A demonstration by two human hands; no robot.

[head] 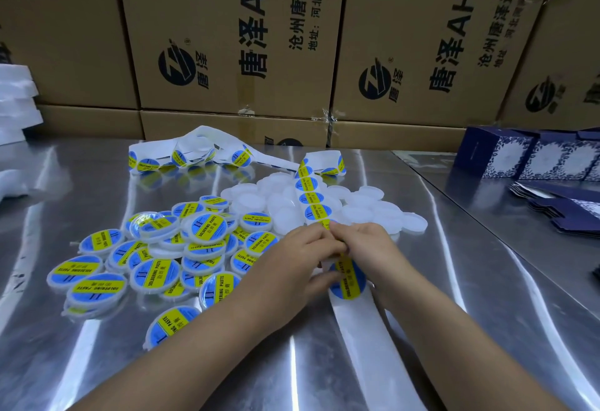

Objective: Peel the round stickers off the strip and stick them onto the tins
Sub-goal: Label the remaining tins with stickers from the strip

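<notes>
A white backing strip (313, 196) carrying round blue-and-yellow stickers runs from the back of the metal table toward me. Its bare end (363, 329) trails to the front edge. My left hand (292, 264) and my right hand (367, 248) meet over the strip, fingers curled and pinching it. Just below my fingers a round sticker (349, 281) shows; whether a tin lies under it I cannot tell. Plain white tins (367, 212) are heaped behind my hands. Labelled tins (156, 268) lie piled to the left.
More strip (181, 154) lies coiled at the back of the steel table (97, 362). Cardboard cartons (227, 37) wall off the back. Dark blue patterned boxes (526, 157) and flat blue box blanks (558, 206) sit on the right. White foam pieces (16, 99) are stacked at far left.
</notes>
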